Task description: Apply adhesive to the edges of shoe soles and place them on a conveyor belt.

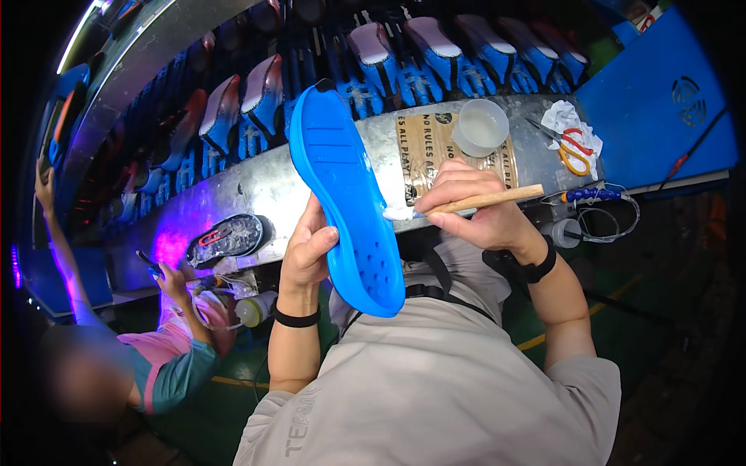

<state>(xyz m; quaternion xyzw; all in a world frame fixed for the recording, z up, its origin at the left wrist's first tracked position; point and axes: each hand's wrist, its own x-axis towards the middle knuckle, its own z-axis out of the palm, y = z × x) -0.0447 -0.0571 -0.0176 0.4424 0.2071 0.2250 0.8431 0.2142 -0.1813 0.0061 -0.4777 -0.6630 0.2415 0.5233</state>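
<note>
My left hand grips a bright blue shoe sole by its left side, thumb on the edge. The sole is held up over the front of the bench, its toe pointing away; grooves mark the far part, small holes the near part. In my right hand is a brush with a wooden handle. Its whitish bristles are at the sole's right edge; whether they touch it I cannot tell. Just beyond my right hand, a translucent plastic cup with cloudy liquid stands on flattened brown cardboard.
Orange-handled scissors lie by crumpled white paper on the metal bench. Several shoe uppers stand on a rack behind. A dark sole lies at left, beside a co-worker holding a tool. A blue machine housing is at right.
</note>
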